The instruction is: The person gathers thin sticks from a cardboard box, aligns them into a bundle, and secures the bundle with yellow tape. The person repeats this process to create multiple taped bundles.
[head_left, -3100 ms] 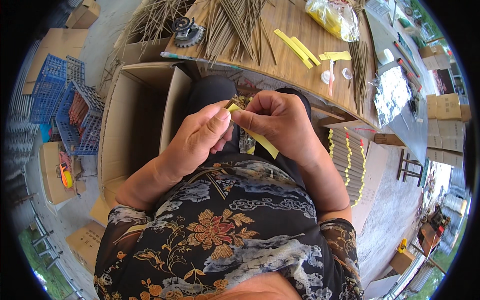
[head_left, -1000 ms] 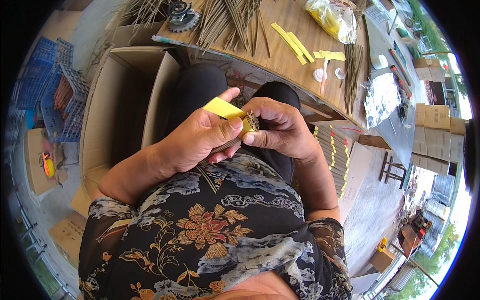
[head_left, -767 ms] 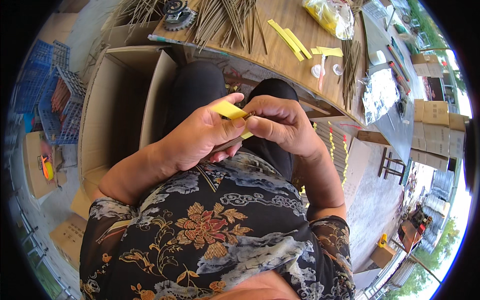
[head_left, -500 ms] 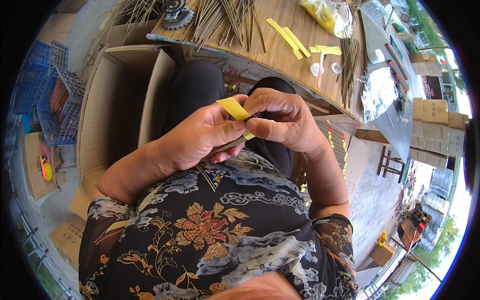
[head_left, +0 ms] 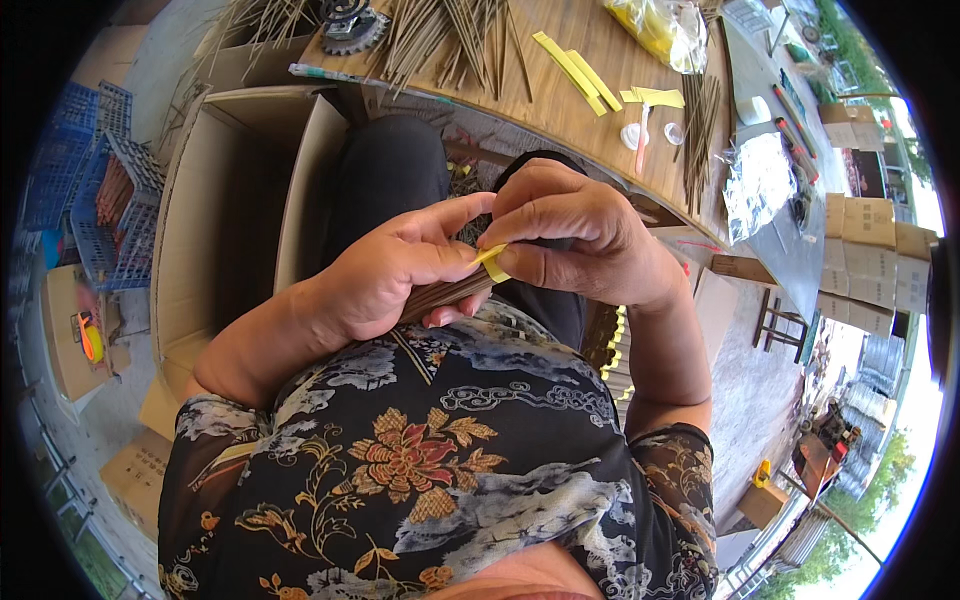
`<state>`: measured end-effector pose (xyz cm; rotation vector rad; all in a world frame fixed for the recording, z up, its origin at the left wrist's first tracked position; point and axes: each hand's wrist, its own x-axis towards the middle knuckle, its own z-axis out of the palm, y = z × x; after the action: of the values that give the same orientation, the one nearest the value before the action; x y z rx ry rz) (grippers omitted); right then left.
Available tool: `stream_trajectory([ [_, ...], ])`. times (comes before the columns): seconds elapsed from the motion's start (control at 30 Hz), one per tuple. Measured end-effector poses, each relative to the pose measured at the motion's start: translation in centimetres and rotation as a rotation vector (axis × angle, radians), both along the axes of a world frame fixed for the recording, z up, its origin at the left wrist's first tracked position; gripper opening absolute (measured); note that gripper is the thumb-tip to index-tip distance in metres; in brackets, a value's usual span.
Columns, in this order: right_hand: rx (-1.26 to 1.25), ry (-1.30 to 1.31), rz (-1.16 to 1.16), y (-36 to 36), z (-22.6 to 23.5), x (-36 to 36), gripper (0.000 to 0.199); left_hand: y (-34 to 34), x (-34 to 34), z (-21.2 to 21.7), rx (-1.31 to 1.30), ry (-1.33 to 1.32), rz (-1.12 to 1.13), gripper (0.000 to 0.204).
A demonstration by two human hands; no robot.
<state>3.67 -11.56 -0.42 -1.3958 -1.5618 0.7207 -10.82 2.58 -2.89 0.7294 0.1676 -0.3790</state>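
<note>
Holding a bundle of thin brown sticks (head_left: 448,293), the left hand (head_left: 400,270) is closed round it, fingers curled, thumb stretched toward 2 o'clock. The right hand (head_left: 580,235) pinches a yellow paper strip (head_left: 490,262) at the bundle's upper end, thumb and forefinger tight on it. Bundle lies over the lap, just below the wooden table (head_left: 560,100) edge.

Judgement: to band well, keep the sticks squeezed so the ends stay flush, hold the strip taut and square to the bundle, press the overlap flat.

At 12 o'clock, loose sticks (head_left: 450,40) and spare yellow strips (head_left: 575,70); at 9 o'clock, an open cardboard box (head_left: 230,220).
</note>
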Motion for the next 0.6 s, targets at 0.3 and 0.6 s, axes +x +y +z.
stream_trajectory([
  [0.3,0.08,-0.074,0.083,0.3,0.3,0.2,0.017,0.1,0.1,-0.2,-0.04,0.073,0.023,0.025],
  [0.6,0.243,-0.131,0.172,1.2,0.2,0.7,0.014,0.6,0.3,-0.2,-0.072,0.019,-0.114,0.034],
])
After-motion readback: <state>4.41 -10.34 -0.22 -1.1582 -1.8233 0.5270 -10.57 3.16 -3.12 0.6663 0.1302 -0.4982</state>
